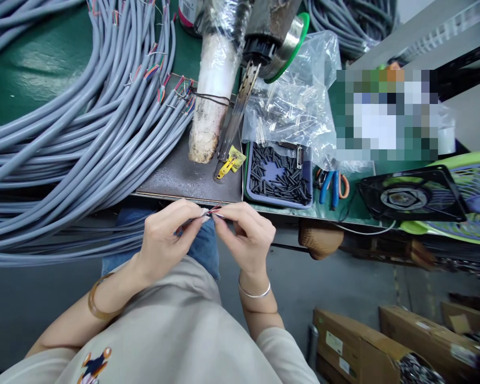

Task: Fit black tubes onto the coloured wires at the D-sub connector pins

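My left hand point(166, 234) and my right hand point(246, 234) meet just below the bench edge, fingertips pinching the thin coloured wires point(213, 212) that stick out of a grey cable end. The cable itself is mostly hidden behind my left hand. A big bundle of grey cables point(76, 138) with stripped coloured ends lies on the green bench to the left. Straight ahead a dark metal plate point(184, 178) carries a wrapped white cylinder point(214, 96) and a soldering tool point(240, 106) with a yellow tag.
A blue tray point(280, 173) of short black tubing pieces sits right of the plate, under a clear plastic bag point(300, 101) of small parts. Blue-handled cutters point(332, 186), a solder spool point(292, 42) and a fan point(416, 194) lie further right. Cardboard boxes point(360, 346) stand on the floor.
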A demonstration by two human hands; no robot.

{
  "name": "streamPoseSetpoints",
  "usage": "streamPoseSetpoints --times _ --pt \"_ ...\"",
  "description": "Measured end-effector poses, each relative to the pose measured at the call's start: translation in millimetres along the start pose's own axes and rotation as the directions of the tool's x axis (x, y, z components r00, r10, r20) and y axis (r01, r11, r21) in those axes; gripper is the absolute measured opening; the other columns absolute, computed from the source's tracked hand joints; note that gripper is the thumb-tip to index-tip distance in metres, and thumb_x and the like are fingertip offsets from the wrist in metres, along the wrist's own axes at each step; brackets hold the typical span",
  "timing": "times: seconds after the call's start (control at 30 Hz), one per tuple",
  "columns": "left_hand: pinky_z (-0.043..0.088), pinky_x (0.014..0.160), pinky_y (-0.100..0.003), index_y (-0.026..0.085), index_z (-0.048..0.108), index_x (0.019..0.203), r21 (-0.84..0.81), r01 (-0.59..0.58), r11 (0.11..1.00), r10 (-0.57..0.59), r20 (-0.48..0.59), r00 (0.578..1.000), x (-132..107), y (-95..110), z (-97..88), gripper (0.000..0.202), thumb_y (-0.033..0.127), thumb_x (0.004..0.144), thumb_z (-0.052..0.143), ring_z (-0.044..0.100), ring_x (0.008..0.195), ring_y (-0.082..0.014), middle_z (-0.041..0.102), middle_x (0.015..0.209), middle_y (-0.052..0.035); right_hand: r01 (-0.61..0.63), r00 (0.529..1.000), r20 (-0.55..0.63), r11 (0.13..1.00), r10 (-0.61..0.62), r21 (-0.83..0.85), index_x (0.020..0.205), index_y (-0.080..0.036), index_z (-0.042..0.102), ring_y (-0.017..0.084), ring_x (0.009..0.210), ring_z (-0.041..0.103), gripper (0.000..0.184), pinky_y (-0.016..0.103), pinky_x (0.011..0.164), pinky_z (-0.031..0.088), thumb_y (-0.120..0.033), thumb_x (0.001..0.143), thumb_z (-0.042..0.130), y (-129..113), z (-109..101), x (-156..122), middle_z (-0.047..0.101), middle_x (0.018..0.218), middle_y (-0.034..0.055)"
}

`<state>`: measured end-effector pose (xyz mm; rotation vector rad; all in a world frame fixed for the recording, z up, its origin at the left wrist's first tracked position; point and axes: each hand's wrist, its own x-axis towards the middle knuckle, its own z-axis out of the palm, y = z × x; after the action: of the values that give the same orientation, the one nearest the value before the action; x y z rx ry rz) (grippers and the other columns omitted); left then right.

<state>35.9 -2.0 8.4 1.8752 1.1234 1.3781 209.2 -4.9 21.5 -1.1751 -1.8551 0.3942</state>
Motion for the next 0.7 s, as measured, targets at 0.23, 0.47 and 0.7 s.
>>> streamPoseSetpoints --times 0.23,0.47,0.7 --pt "0.058 0.072 -0.02 0.018 0.07 0.094 0.05 -0.103 0.993 0.102 0.009 0.995 0.6 1.4 2.6 0.016 0.003 0.092 0.065 0.073 0.077 -0.0126 0.078 0.086 -0.0044 -0.354 0.935 0.042 0.913 0.353 0.202 0.082 -0.02 0.075 0.004 0.045 0.031 0.008 0.024 0.042 0.025 -0.016 0.087 0.069 -6.9 -3.0 4.0 0.072 0.077 0.0001" --pt "0.06 0.079 -0.022 0.018 0.072 0.095 0.12 -0.176 0.977 0.174 0.028 0.984 -3.2 -1.8 2.3 0.015 0.005 0.093 0.066 0.076 0.083 -0.0138 0.081 0.093 -0.007 -0.435 0.9 0.098 0.863 0.424 0.258 0.078 -0.019 0.074 0.004 0.047 0.03 0.007 0.024 0.043 0.022 -0.02 0.085 0.071 -5.2 -8.3 5.7 0.07 0.076 0.0003" --pt "0.047 0.049 -0.017 0.016 0.067 0.09 -0.24 0.266 0.934 -0.224 0.19 0.956 4.9 5.1 0.9 0.01 0.01 0.085 0.072 0.057 0.053 -0.0077 0.068 0.07 0.0011 -0.512 0.858 0.206 0.751 0.471 0.417 0.074 -0.019 0.068 0.004 0.046 0.029 0.012 0.023 0.043 0.02 -0.024 0.083 0.073 -1.9 -5.4 5.3 0.055 0.068 -0.005"
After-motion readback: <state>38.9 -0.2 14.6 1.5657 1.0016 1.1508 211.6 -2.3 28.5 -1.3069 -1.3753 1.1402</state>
